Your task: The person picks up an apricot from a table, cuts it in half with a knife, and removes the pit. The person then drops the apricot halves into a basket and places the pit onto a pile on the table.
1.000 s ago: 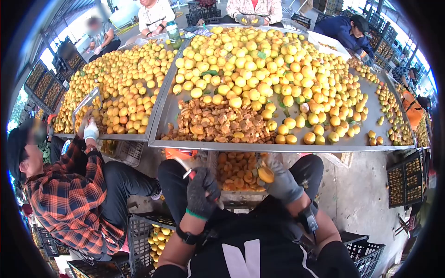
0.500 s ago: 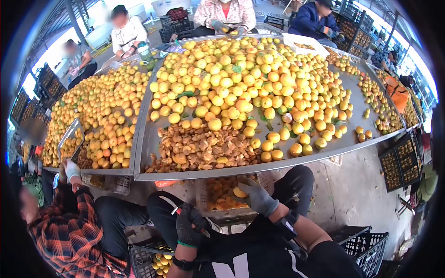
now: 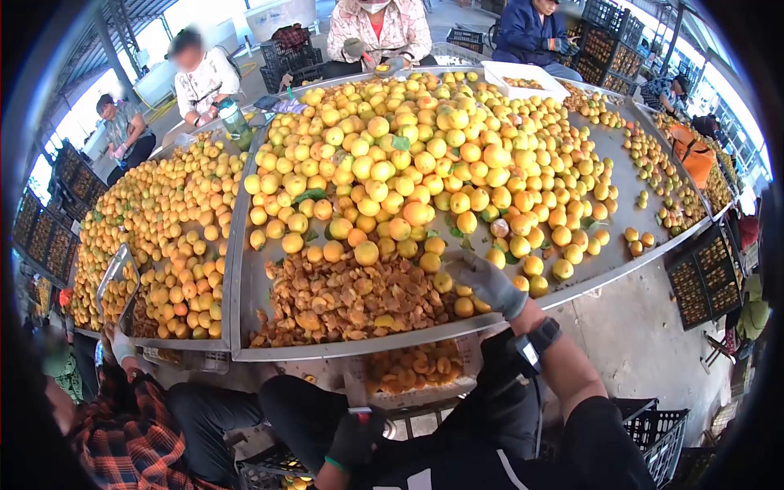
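Note:
My left hand (image 3: 357,437), in a dark glove, is closed around the red handle of a small knife (image 3: 358,394), blade pointing up, low in front of my lap. My right hand (image 3: 492,284), in a grey glove, reaches over the table's near edge among whole apricots (image 3: 465,307). Its fingers are stretched forward and apart, close to a few of the fruits; no fruit shows in its grasp. Left of it lies a heap of wet brown apricot scraps (image 3: 359,298). Below the table edge, a crate holds orange apricot halves (image 3: 416,367).
A metal table (image 3: 343,349) bears a big mound of apricots. A divider (image 3: 234,269) splits off the left section, where a co-worker in a plaid shirt (image 3: 131,437) sits. Across are more people, a white tray (image 3: 490,73) and a green bottle (image 3: 234,122). Black crates (image 3: 657,437) stand at lower right.
My right hand has left the space above the crate, where it held an apricot, and reached forward onto the table. My left hand has lowered with the knife. The view has shifted.

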Tool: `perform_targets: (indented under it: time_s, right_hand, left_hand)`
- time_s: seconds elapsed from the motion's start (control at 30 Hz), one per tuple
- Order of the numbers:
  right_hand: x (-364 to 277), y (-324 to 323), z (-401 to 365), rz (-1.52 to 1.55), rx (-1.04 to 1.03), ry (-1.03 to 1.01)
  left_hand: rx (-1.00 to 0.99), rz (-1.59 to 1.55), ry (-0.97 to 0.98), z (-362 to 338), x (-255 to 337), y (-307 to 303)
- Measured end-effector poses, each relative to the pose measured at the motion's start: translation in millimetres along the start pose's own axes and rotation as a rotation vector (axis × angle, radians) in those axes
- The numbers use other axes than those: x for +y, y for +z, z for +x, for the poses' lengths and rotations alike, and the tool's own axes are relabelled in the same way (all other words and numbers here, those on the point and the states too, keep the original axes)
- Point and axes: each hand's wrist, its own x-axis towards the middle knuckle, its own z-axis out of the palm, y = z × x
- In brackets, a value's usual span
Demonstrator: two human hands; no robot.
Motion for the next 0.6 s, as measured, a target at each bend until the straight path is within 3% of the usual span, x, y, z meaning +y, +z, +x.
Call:
perform_targets:
  time_s: [0.07,0.1,0.13,0.17,0.2,0.23,0.27,0.43,0.53,0.6]
  right_hand:
    - [3.4,-8.5,26.3,0.035,-0.001,-0.065]
    - [-8.5,-5.5,37.2,-0.252,0.088,-0.081]
    - [-15.3,-3.2,48.2,-0.538,0.185,-0.088]
    - [-13.4,-2.2,61.3,-0.577,0.228,-0.101]
    - [-18.8,1.8,70.7,-0.744,0.27,-0.121]
    - [-6.6,-0.2,85.2,-0.652,0.267,-0.211]
    - [-4.5,3.7,96.4,-0.785,0.312,-0.265]
    - [-16.1,18.4,119.0,-0.929,0.325,-0.089]
    - [-7.9,15.7,110.6,-0.834,0.407,-0.161]
    - [4.7,22.4,84.3,0.28,0.336,-0.253]
  left_hand:
    - [-0.139,0.359,-0.224,-8.4,13.3,1.6]
    - [-0.132,0.364,-0.222,-10.3,7.6,2.6]
    - [-0.149,0.245,-0.065,-13.5,-5.9,2.9]
    - [-0.177,0.131,0.088,-11.4,-11.7,1.8]
    - [-0.197,0.151,0.079,-4.3,-8.9,0.4]
    - [-0.202,0.207,0.056,2.3,-7.0,-1.4]
    - [-0.206,0.264,0.033,9.0,-5.8,-3.6]
    - [-0.199,0.51,-0.062,37.0,-10.5,-10.3]
    - [-0.166,0.627,-0.094,44.6,-15.2,-9.9]
    - [-0.125,0.691,-0.115,43.1,-21.2,-9.6]
